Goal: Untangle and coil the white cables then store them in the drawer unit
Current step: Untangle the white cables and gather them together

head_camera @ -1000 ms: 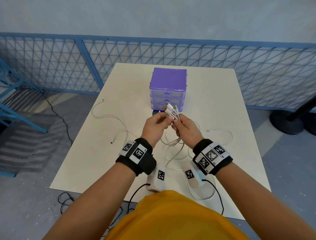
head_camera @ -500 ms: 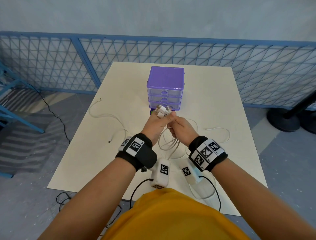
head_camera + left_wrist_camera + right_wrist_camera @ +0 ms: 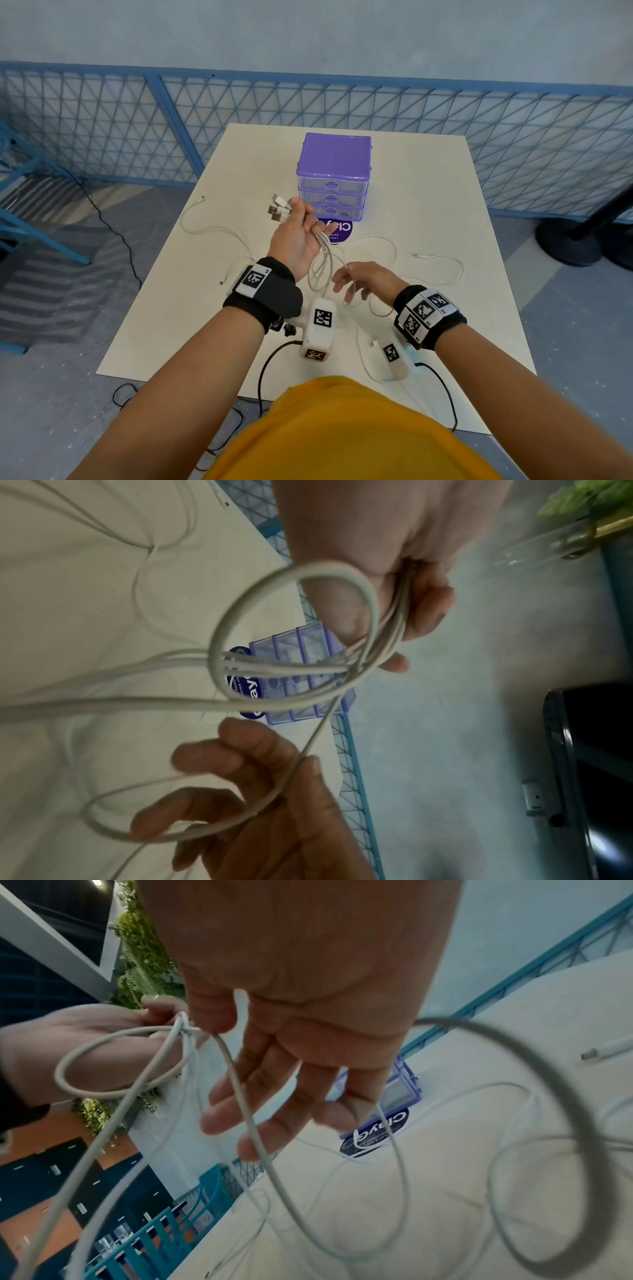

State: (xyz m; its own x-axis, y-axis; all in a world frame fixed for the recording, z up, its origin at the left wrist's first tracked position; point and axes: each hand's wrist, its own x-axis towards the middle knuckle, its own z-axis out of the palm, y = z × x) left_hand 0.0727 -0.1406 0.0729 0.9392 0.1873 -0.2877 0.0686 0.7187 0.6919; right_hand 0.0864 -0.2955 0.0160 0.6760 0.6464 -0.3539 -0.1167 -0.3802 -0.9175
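While the left hand is raised above the table, its fingers are curled tight around a bunch of white cables, with the USB plugs fanning out past the knuckles toward the far left. From the left wrist view you can see the cords squeezed between thumb and fingers, one thick loop curling right in front of the palm. The right hand sits lower and nearer the body, fingers loose and spread, and a single strand runs across them; I honestly can't tell if it's pinched or just draped there. Below both hands the rest of the cords hang down in loops and trail onto the tabletop, with loose ends lying out to the left and right. Just beyond the left hand stands the purple drawer unit, three clear drawers all pushed in, sitting by a round dark blue sticker. Behind the table there's a blue mesh fence.
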